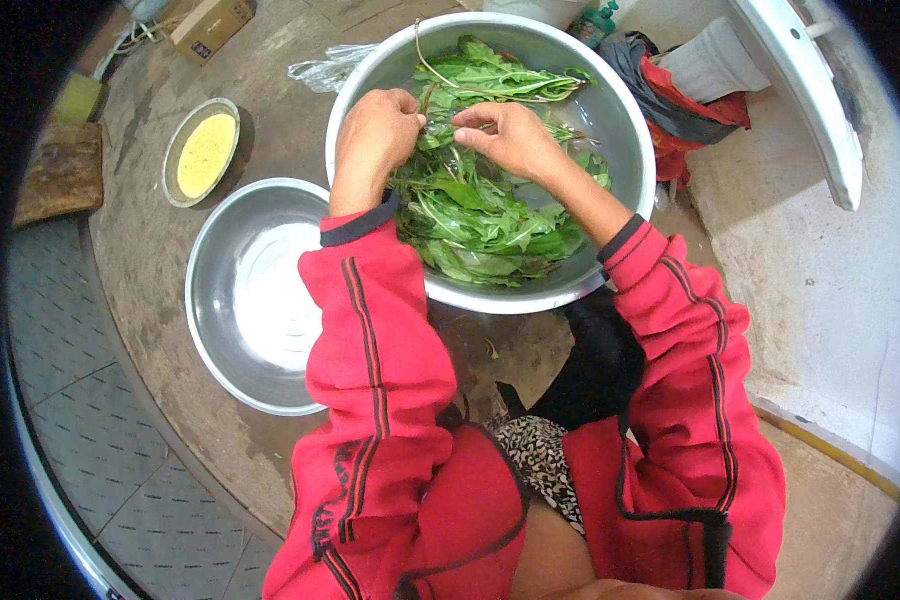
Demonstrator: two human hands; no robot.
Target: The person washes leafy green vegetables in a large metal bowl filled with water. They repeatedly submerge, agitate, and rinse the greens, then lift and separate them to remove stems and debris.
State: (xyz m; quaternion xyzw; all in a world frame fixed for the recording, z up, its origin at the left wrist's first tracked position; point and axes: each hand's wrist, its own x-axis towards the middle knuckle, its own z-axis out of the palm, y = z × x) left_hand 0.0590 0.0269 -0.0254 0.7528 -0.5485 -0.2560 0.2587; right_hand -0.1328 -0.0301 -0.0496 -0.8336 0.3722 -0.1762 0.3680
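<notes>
A large metal basin (640,150) stands before me with leafy greens (487,217) in water. Over its left part is my left hand (381,135), thumb and forefinger pinched on a leafy green stem (424,101). My right hand (508,139) hovers close to the right of it, thumb and forefinger apart, above the greens; whether a thin stem lies between its fingers is unclear. More greens with long pale stems lie at the basin's far side. A smaller metal basin (217,300) stands at the left, partly hidden by my left sleeve.
A bowl of yellow grainy stuff (208,154) sits at the left. A clear plastic bag (330,67) lies behind the large basin. Beyond are a cardboard box (211,28), a green bottle (594,24), red and dark bags (656,97), and a wooden board (60,169).
</notes>
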